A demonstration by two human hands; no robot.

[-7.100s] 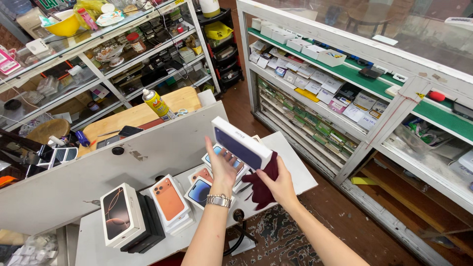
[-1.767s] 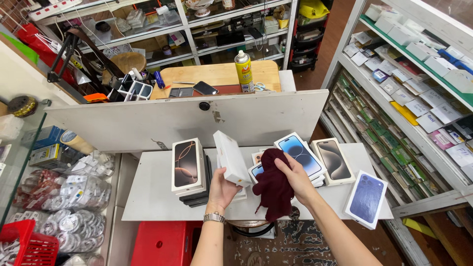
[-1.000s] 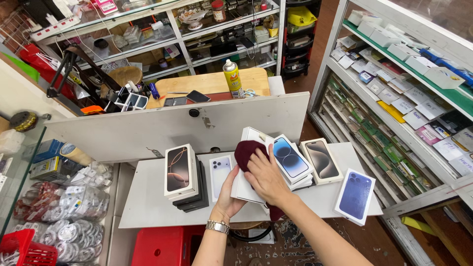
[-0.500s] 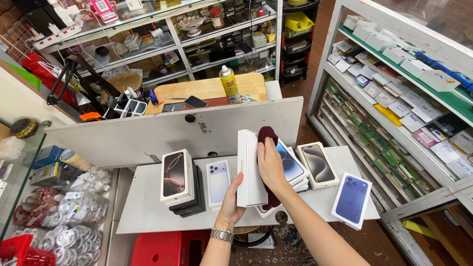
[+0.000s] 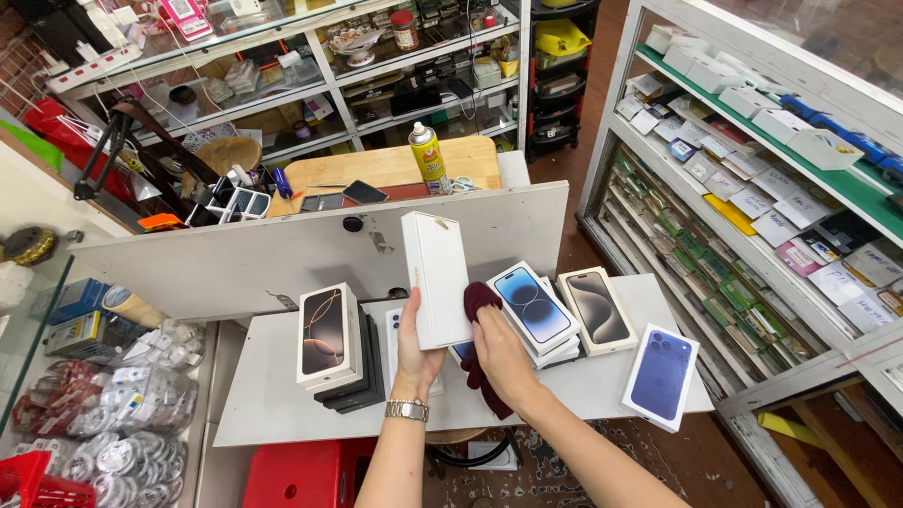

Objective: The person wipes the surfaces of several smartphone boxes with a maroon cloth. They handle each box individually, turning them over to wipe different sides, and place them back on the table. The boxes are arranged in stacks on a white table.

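Observation:
My left hand [image 5: 414, 356] holds a tall white phone box [image 5: 435, 278] upright above a small white table [image 5: 273, 409]. My right hand [image 5: 504, 356] grips a dark red cloth [image 5: 477, 301] and presses it against the box's right side. More phone boxes stand on the table: a stack at the left [image 5: 329, 334], a blue-pictured box on a stack [image 5: 532, 306], a grey-pictured one [image 5: 598, 308] and a blue box [image 5: 660, 374] at the table's right edge. Another box [image 5: 392, 325] lies partly hidden behind my left hand.
A white board [image 5: 235, 263] rises behind the table. Past it is a wooden bench [image 5: 386, 167] with a yellow spray can [image 5: 428, 152] and phones. Shelves of small packages [image 5: 752, 179] run along the right. A red stool [image 5: 301, 475] sits below; plastic-wrapped parts [image 5: 122, 414] are at left.
My left hand has lifted the white box and turned it upright. My right hand with the cloth has moved from the box's face to its right side and slid lower.

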